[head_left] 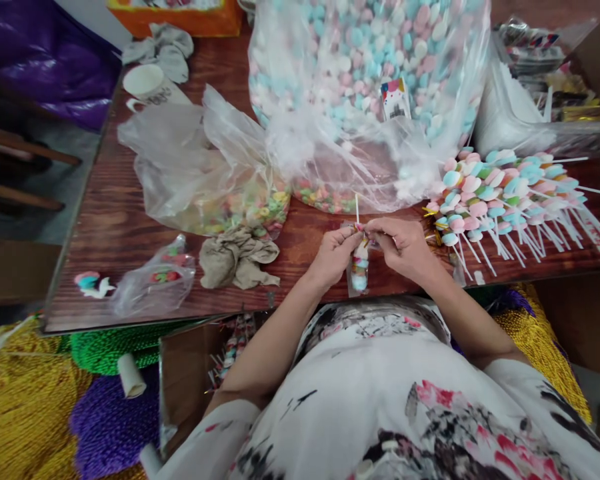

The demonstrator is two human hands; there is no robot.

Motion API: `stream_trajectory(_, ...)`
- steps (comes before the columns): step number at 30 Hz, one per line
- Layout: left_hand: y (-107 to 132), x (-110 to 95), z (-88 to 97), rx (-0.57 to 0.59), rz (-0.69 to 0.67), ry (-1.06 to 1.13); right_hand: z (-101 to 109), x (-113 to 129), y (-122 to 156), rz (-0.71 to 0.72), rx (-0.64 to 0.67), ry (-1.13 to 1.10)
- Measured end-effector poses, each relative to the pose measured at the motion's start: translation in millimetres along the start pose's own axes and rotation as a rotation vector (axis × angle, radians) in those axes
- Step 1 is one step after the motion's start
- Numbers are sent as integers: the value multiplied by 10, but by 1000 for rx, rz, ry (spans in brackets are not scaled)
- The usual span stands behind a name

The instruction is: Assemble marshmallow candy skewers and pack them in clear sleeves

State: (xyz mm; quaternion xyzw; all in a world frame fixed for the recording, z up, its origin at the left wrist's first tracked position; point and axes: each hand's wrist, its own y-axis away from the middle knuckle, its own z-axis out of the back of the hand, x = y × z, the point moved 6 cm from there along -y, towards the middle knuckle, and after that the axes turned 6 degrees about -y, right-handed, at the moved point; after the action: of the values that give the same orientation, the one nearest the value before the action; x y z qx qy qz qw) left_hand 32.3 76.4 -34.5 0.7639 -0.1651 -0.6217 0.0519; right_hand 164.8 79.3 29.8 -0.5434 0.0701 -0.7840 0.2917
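Note:
My left hand (334,255) and my right hand (404,245) meet at the near edge of the wooden table (120,220). Both pinch the top of a small clear wrapper round a marshmallow stick (360,265), whose white stick pokes up between the fingers. The pastel candies hang below my fingers inside the wrapper. Just right of my right hand lies a pile of finished marshmallow sticks (510,193), sticks pointing right and toward me.
A big clear bag of pastel marshmallows (370,73) stands behind my hands. A smaller bag of coloured candy (215,180), a crumpled cloth (237,257), a small bag (155,277) and a white mug (147,83) sit left. Colourful bead strands (40,400) lie below the table.

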Motion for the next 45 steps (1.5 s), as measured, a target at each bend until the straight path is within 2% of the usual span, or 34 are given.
stream_trajectory(3, -3, -12, 29, 8, 68, 88, 101, -7, 32, 16, -104, -19)
stream_trajectory(5, 4, 9, 49, 2, 128, 142, 115, -8, 59, 18, -117, -27)
stream_trajectory(7, 9, 19, 60, -13, 151, 184, 77, 23, 77, 40, -95, -24)
stream_trajectory(11, 10, -8, 27, -61, 99, 216, -84, 120, 71, 90, -34, 47)
stream_trajectory(13, 22, -20, -16, -78, 90, 210, -129, 128, 50, 84, -48, 75)
stream_trajectory(16, 58, -52, -83, -87, 69, 215, -93, 54, 27, -6, -154, -26)
stream_trajectory(21, 103, -58, -118, -98, 44, 221, -21, -168, 88, -253, -341, -282)
stream_trajectory(24, 115, -92, -58, -118, -70, 81, -90, -298, 146, -432, -354, -476)
stream_trajectory(27, 190, -222, 9, -146, -295, -246, -176, -370, 207, -572, -348, -689)
stream_trajectory(29, 286, -311, 5, -139, -417, -449, -208, -366, 251, -611, -339, -799)
stream_trajectory(32, 455, -392, -63, -61, -483, -588, -213, -319, 360, -640, -326, -882)
stream_trajectory(37, 696, -378, -173, 44, -407, -501, -195, -187, 640, -696, -281, -845)
stream_trajectory(40, 762, -250, -134, -9, -275, -315, -195, -93, 762, -702, -258, -757)
stream_trajectory(43, 785, -57, -75, -70, -110, -74, -188, -1, 785, -626, -255, -681)
stream_trajectory(45, 786, 36, -59, -73, -54, 24, -182, 48, 767, -561, -234, -625)
